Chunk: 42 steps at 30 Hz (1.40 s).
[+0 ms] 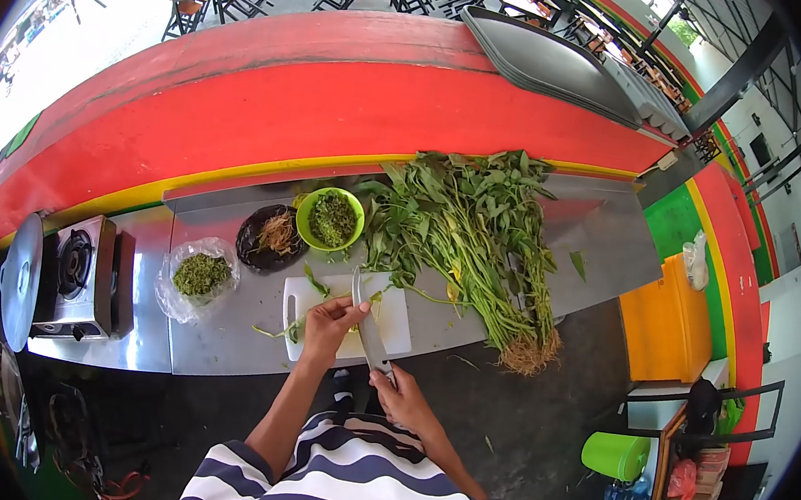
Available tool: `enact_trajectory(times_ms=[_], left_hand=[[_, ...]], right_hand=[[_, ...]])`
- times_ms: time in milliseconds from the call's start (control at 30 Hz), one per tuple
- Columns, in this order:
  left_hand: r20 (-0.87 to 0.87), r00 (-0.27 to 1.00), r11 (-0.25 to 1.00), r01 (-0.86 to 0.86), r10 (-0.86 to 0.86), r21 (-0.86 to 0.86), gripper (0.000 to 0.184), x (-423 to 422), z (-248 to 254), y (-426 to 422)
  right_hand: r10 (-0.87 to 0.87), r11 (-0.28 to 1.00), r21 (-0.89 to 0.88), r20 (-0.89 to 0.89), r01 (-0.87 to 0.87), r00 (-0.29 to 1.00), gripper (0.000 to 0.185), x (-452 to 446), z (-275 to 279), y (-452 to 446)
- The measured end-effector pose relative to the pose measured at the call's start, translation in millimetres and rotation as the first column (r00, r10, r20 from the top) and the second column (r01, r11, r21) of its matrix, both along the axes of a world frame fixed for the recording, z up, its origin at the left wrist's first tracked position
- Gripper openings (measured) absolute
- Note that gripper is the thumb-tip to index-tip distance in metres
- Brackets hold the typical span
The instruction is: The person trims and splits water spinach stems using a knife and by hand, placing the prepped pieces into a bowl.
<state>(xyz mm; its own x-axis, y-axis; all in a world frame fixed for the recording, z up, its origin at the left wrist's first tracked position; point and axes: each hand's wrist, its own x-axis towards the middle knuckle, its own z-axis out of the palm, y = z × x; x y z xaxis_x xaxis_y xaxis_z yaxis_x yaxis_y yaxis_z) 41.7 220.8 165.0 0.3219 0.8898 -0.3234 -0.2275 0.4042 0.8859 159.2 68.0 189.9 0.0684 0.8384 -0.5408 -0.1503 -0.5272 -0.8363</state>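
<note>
My right hand (399, 398) is wrapped round the handle of a knife (372, 331), whose blade points away from me over a white cutting board (399, 315). My left hand (329, 325) is beside the blade, its fingers pinched together near the flat of it; what they hold, if anything, is too small to name. Loose green leaves and a stem (279, 331) lie on the board's left side. A large bunch of leafy greens (463, 246) with roots lies to the right. Behind the board stands a green bowl (359, 220) of chopped greens.
Left of the board are a black bag (253, 250) with roots and a clear plastic bag (168, 292) of greens. A gas stove (99, 292) stands further left on the metal counter (220, 353). Dark trays (559, 69) rest on the red ledge (337, 102).
</note>
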Motion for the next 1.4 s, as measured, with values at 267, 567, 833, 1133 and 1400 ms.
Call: enact_trajectory(times_ms=[267,567,833,1133,1400], left_hand=[[0.018,1.0,1.0,0.01,-0.01,0.003,0.028,-2.7,0.0,0.3],[0.017,0.999,0.997,-0.036,0.035,0.075,0.028,-14.0,-2.3,8.7],[-0.05,0.998,0.962,-0.026,0.041,0.271,0.032,-18.9,42.5,37.9],[-0.011,0.979,0.897,0.191,-0.203,0.398,0.024,1.5,74.0,52.5],[-0.151,0.988,0.949,0.064,-0.017,0.31,0.023,-60.1,-22.5,70.7]], right_hand=[[0.007,1.0,0.011,0.004,-0.007,1.0,0.024,-4.1,-1.9,-15.8],[0.117,0.973,0.183,0.131,-0.139,0.985,0.028,-17.8,-10.5,-30.6],[0.244,0.927,0.186,0.36,-0.326,0.901,0.041,-22.0,-30.8,-41.2],[0.284,0.92,0.094,0.509,-0.38,0.812,0.044,-17.9,-52.3,-34.0],[0.324,0.929,0.009,0.458,-0.369,0.828,0.047,-21.4,-79.1,-50.5]])
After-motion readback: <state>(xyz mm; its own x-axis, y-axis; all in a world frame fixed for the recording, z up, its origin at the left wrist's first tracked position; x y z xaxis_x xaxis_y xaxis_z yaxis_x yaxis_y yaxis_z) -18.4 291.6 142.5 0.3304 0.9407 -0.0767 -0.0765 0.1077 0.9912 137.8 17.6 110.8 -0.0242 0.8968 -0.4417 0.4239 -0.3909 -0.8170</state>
